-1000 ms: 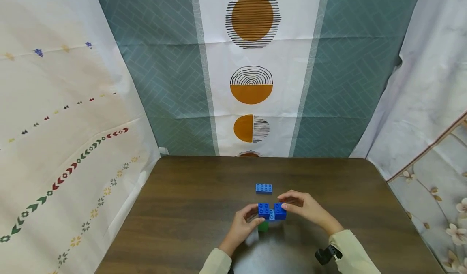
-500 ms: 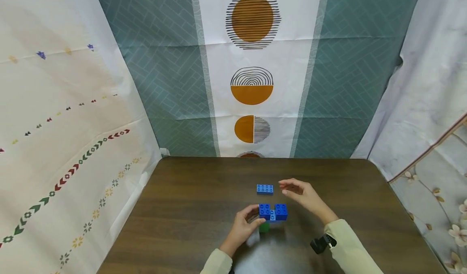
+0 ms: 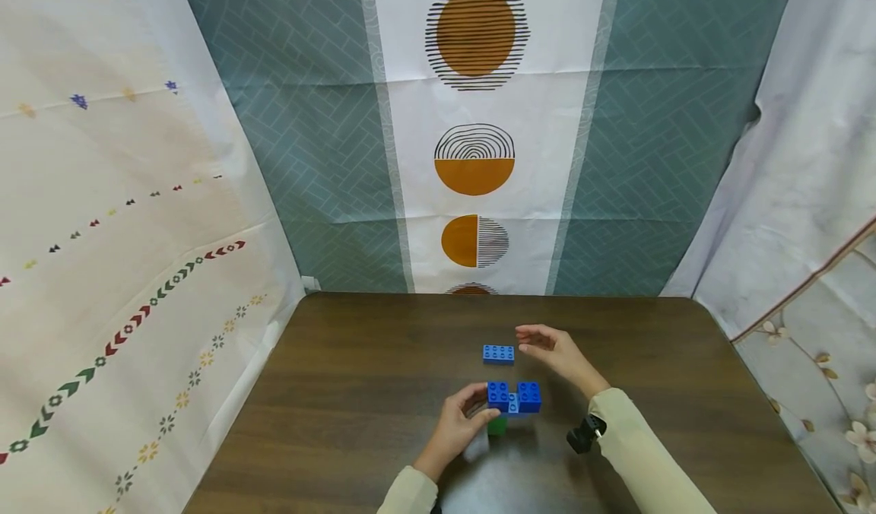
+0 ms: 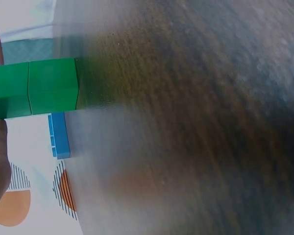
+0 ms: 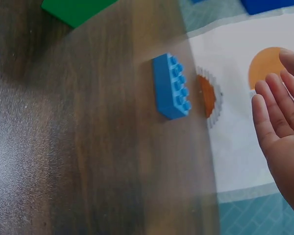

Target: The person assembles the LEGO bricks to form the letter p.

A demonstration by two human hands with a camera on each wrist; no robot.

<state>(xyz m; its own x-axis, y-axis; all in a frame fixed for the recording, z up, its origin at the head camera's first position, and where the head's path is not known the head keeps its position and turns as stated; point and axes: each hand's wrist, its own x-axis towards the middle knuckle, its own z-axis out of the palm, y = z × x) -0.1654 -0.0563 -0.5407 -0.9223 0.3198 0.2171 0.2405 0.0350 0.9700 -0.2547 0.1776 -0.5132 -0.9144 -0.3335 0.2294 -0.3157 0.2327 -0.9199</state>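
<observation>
A small build of toy building bricks stands on the table, with two dark blue bricks side by side on top. A lighter blue piece shows between them, and stacked green bricks form the column below. My left hand holds the build at its left dark blue brick, thumb in front and fingers behind. My right hand is raised, holding nothing, its fingers loosely bent just right of a loose light blue brick. That brick lies studs up, apart from the fingers in the right wrist view.
The brown wooden table ends at a patterned cloth backdrop behind. White printed cloths hang at left and right. A black wrist device sits on the right forearm.
My right hand has let go of the right dark blue brick and moved up and away, over beside the loose light blue brick. The left hand keeps its hold.
</observation>
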